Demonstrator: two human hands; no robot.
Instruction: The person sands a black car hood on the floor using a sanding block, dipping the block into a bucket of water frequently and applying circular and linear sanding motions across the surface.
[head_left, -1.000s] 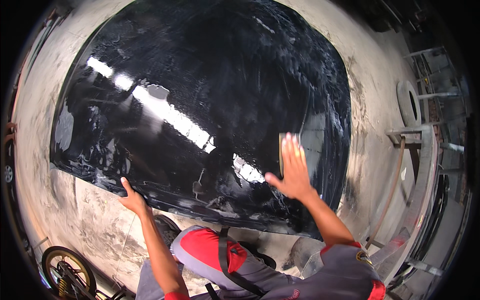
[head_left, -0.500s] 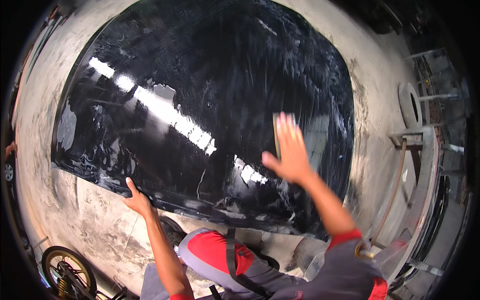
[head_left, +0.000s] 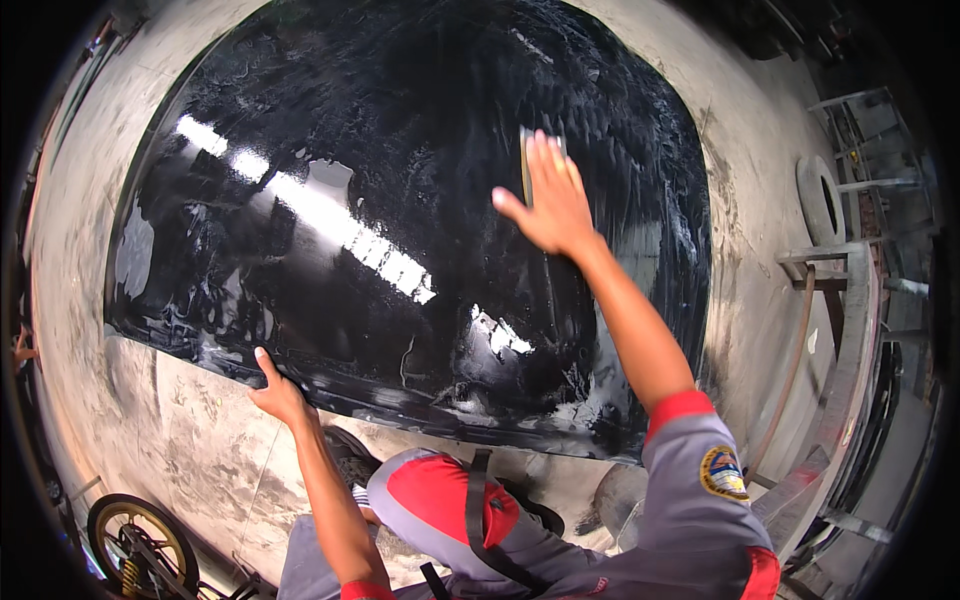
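a thin pad lies on the black panel under the flat, thumb-splayed right hand, long axis near 12–6 o'clock, at 2 o'clock from the farther left hand, whose thumb overlies the panel's rim, its grip hidden.

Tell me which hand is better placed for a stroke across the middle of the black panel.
Probably the right hand: it lies flat over a thin block, well out on the black panel. The left hand is down at the near edge.
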